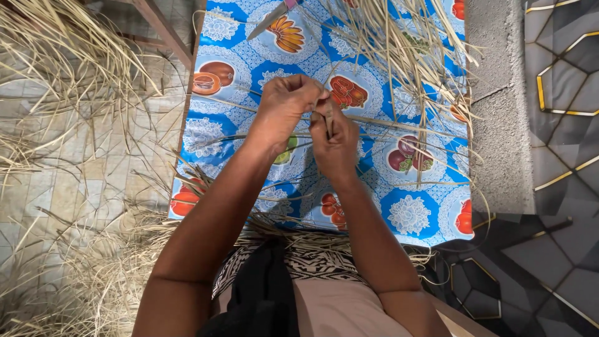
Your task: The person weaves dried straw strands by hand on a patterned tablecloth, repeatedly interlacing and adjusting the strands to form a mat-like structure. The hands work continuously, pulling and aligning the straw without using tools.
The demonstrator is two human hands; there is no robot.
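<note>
My left hand (284, 106) and my right hand (335, 142) meet above the middle of a table covered with a blue and white fruit-patterned cloth (412, 215). Both pinch the same thin dry straw strands (390, 123), which run out to the right across the cloth. The fingertips of the two hands touch each other around a short dark piece of the strands. A loose bundle of pale straw (399, 43) lies on the far right part of the table.
A knife (269, 19) with a pink handle lies at the table's far edge. Heaps of dry straw (68, 62) cover the tiled floor on the left and near my lap. A grey concrete ledge (499, 106) borders the table on the right.
</note>
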